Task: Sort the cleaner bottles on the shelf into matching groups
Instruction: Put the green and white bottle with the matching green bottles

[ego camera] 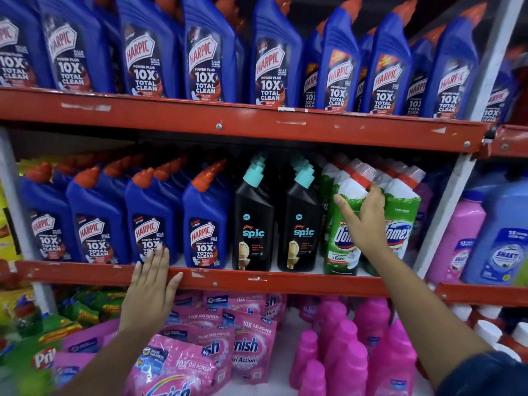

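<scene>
Two shelf tiers carry blue Harpic bottles (205, 221), the middle shelf (285, 281) also holding black Spic bottles (253, 224) at centre and green Domex bottles (341, 241) toward three o'clock. Right hand (364, 221) has its fingers wrapped round the front Domex bottle's shoulder. Left hand (150, 284) lies flat and spread, holding nothing, on the shelf edge at seven o'clock.

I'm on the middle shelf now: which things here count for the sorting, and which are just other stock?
In the job:
- blue Harpic bottles
- black Spic bottles
- green Domex bottles, right hand on one

Other stock:
- pink Vanish pouches
- pink bottles below
- Shakti bottles in the next bay
</scene>
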Tool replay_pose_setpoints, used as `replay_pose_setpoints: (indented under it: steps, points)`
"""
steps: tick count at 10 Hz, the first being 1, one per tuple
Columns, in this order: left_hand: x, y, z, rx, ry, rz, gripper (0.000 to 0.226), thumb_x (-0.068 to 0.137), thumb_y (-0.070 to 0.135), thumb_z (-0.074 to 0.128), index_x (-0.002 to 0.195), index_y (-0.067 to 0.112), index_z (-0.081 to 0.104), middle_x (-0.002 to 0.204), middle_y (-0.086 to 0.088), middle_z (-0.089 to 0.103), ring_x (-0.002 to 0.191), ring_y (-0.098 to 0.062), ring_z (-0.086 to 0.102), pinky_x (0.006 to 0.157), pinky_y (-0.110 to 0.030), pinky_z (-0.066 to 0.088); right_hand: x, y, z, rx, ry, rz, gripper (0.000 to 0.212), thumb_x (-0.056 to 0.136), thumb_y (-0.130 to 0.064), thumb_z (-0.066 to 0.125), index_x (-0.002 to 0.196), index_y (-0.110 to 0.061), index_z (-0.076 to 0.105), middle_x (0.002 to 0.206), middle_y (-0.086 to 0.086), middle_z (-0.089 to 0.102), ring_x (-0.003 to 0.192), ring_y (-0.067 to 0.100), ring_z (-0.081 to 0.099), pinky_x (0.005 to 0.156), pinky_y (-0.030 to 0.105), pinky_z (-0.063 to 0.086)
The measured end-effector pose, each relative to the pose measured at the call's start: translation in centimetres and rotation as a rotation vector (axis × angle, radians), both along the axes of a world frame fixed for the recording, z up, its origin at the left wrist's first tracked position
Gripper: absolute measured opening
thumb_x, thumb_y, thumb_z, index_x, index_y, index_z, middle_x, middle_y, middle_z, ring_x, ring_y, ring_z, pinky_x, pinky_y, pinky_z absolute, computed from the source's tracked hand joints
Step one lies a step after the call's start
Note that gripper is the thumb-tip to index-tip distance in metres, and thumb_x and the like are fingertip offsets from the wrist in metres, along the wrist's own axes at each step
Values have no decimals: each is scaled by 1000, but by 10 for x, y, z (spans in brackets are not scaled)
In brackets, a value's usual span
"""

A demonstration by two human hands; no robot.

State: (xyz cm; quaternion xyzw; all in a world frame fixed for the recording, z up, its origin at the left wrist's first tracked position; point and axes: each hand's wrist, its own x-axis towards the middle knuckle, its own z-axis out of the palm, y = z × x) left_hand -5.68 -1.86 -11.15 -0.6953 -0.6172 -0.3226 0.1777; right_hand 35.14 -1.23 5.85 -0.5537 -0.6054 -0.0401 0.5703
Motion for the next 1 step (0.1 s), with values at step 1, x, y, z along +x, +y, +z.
replay_pose_setpoints:
  steps: [1]
  points:
    - [20,2,25,116,-8,-55,66,103,50,13,152,7,18,160,-7,15,148,-15,4,120,-32,-2,-17,-17,1,107,-42,-113,79,95,-51,49,150,-5,16,154,19,26,142,30,21,114,40,20]
